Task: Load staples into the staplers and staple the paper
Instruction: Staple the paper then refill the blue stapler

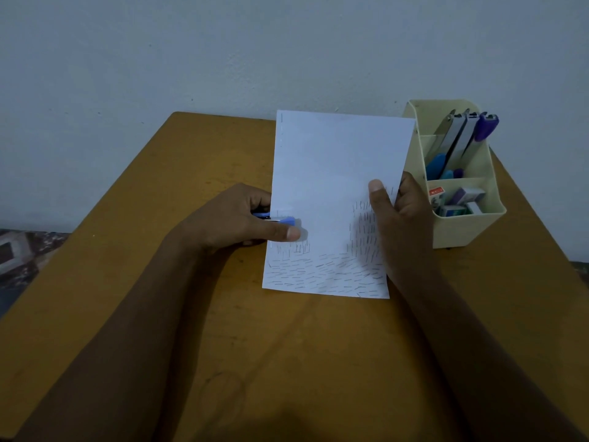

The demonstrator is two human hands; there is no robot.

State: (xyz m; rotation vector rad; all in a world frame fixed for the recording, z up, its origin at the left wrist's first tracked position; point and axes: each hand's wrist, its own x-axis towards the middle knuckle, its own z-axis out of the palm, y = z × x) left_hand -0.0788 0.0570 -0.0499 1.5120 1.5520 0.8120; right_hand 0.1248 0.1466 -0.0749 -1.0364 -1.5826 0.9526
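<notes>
- Pale wall (223,52) stands behind a yellow-brown table (191,173).
- The paper (331,161), with many staples across its lower part, is held above the table, near its middle.
- The right hand (398,215) holds the sheet's right edge, its grip pinching it between thumb and fingers.
- The left hand (236,215) has its grip wrapped round a blue stapler (288,220), whose nose sits over the paper's left edge.
- A cream organizer (459,231) on the table's right side holds more staplers (459,135) and staple boxes (468,196).
</notes>
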